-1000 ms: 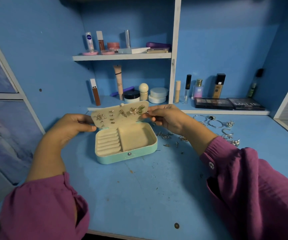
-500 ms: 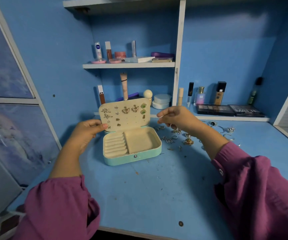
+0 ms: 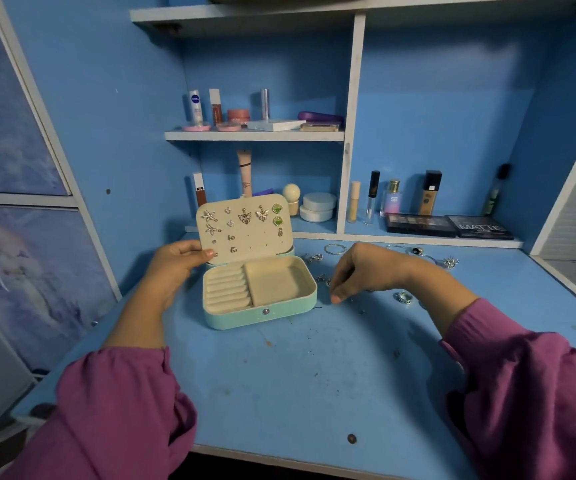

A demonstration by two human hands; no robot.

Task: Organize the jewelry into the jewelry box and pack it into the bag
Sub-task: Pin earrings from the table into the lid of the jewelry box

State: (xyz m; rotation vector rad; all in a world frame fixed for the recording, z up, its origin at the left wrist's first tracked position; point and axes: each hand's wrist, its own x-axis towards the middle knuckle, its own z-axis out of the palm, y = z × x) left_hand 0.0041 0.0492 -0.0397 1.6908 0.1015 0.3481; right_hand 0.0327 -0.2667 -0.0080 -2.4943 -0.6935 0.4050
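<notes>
jewelry box (image 3: 260,306): mint green, sits open on the blue bench (image 3: 279,382) a bit left of the frame's centre, cream lining inside, ring rolls in the left half and a plain tray in the right

lid (image 3: 245,232): stands up behind the box, leaning back a little, its cream panel studded with earrings (image 3: 245,216), including starfish shapes, two butterflies and two green stones

left hand (image 3: 172,268): grips the lid's lower left corner, thumb curled over the front of the panel, fingers behind it

right hand (image 3: 366,271): just right of the box, knuckles up, fingers curled down onto the bench among the loose pieces; looks like a pinch, but whether anything is actually between the fingertips can't be made out

loose jewelry (image 3: 404,297): scattered on the bench right of centre, rings and small silver bits, a thin hoop (image 3: 335,249) further back, more pieces toward the right edge

sleeves (image 3: 117,410): purple, filling the lower left and lower right corners

eyeshadow palettes (image 3: 449,226): two dark ones lying flat on the low ledge, right of centre, one reading MATTE

cosmetics (image 3: 317,207): white jars, tubes and small bottles along the same ledge behind the box

upper shelf (image 3: 253,135): above centre, with a Nivea stick, a lip tube, pink pots and flat compacts
</notes>
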